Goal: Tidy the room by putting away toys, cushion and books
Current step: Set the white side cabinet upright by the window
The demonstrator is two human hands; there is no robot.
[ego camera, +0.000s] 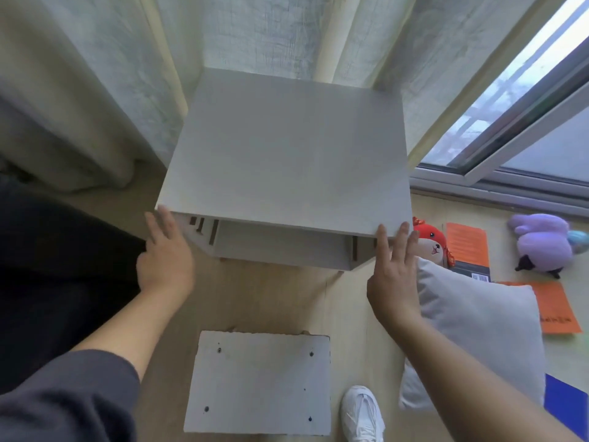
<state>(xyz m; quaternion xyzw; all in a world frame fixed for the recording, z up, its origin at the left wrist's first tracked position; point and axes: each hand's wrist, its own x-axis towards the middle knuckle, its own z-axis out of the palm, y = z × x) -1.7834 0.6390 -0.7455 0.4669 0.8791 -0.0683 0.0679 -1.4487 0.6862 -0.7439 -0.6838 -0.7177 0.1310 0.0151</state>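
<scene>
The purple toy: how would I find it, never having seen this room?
Look at the floor below the window on the right. Beyond the orange-and-black book, farthest right, lies the purple plush toy. It alone is lilac; the other plush toy is red.

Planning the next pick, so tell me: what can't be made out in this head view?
Head view only:
- Cabinet inside: its own top hides all but a front strip.
- Red toy: partly behind the right hand and cushion.
- Blue item: cut off by the right edge; book or not, unclear.
- Orange book print: too small to read.
</scene>
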